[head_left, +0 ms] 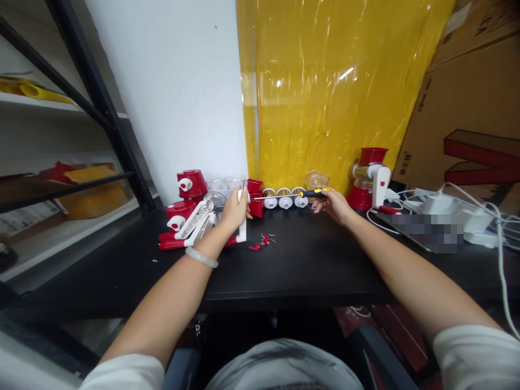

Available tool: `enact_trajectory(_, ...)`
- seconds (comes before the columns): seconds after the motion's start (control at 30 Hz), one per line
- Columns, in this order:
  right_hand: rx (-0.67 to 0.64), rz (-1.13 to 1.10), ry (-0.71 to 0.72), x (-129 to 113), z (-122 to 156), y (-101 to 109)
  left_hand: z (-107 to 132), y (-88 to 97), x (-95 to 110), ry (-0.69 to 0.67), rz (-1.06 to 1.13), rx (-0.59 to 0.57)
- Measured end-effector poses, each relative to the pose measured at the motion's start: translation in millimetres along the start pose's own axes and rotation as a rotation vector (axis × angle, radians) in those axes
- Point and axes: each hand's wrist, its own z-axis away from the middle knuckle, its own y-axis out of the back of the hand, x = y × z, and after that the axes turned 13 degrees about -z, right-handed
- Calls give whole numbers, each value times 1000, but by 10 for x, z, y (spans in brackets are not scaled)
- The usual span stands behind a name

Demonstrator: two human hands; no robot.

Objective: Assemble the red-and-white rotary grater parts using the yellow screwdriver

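Note:
My left hand [234, 210] is closed around a white crank handle [242, 234], whose lower end shows below my fingers beside a red grip. A screwdriver [312, 193] with a black and yellow handle is pinched in my right hand [333, 206]. Its thin shaft points left, and the tip reaches the crank handle at my left hand; the exact contact is too small to make out. Several small red pieces and screws [265, 241] lie on the black table [284, 276] between my hands. More white crank handles with red grips [190, 227] are piled left of my left wrist.
Red plastic housings [192, 184], clear cups and white-ended drums [285, 199] line the table's back edge. An assembled red and white crank device [368, 181] stands at the right. Near it are a tablet [422, 233] and tangled white cables [498, 227]. A black-framed shelf rises at left.

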Motion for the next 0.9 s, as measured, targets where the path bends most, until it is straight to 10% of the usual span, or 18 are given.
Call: enact_trajectory(0.9, 65, -7, 35, -5, 13, -14, 4, -11, 3, -6, -8, -3)
